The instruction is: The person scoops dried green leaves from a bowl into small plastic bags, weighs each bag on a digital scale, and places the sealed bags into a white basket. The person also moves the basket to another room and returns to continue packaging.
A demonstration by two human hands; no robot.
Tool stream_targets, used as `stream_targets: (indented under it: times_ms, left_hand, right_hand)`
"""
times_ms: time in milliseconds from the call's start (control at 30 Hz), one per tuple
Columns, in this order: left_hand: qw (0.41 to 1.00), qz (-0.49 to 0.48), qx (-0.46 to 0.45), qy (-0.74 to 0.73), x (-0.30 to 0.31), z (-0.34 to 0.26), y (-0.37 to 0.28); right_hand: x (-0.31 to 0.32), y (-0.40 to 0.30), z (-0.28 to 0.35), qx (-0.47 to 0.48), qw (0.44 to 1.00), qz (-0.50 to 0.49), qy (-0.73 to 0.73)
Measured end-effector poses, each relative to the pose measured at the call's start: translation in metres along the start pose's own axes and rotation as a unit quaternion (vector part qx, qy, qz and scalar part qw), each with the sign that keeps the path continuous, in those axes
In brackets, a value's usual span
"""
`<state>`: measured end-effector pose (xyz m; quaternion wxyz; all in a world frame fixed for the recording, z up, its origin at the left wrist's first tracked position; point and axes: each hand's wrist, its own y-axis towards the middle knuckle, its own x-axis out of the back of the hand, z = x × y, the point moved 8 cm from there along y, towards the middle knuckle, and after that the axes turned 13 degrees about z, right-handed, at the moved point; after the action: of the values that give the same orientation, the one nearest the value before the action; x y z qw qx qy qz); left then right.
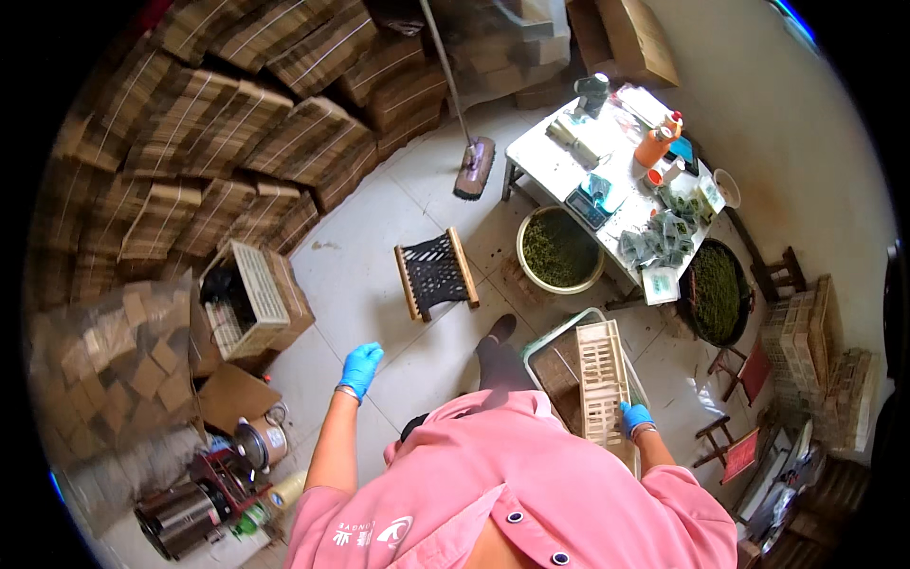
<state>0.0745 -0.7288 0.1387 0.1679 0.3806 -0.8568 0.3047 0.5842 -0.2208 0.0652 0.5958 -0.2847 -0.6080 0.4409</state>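
My left hand (361, 370), in a blue glove, hangs over the tiled floor with its fingers curled; nothing shows in it. At the lower right my gloved right hand (635, 419) grips the side of a cream slotted plastic crate (603, 377). That crate is tilted above a larger pale tub (534, 353) holding brown material. Ahead of me stands a folding stool (437, 274) with a black woven seat and wooden bars. Beyond it, a white basin (522, 249) of green plant material sits beside the white table (533, 142).
Stacked bundles of flat cardboard (206, 121) line the left. A broom (475, 167) stands behind the stool. The table bears small bags (657, 238), a scale (586, 208) and an orange bottle (650, 148). A dark basin (718, 291) and small folding stools (741, 455) are at right.
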Motion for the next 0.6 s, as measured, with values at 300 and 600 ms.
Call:
stream_targets:
  times_ms: [300, 600]
  left_hand:
    - [0.941, 0.279, 0.160, 0.109, -0.067, 0.011, 0.090]
    - [0.922, 0.330, 0.069, 0.191, -0.066, -0.058, 0.251]
  right_hand:
    - [0.013, 0.015, -0.018, -0.117, 0.980, -0.028, 0.156]
    - [-0.014, 0.000, -0.036, -0.171, 0.952, -0.066, 0.246]
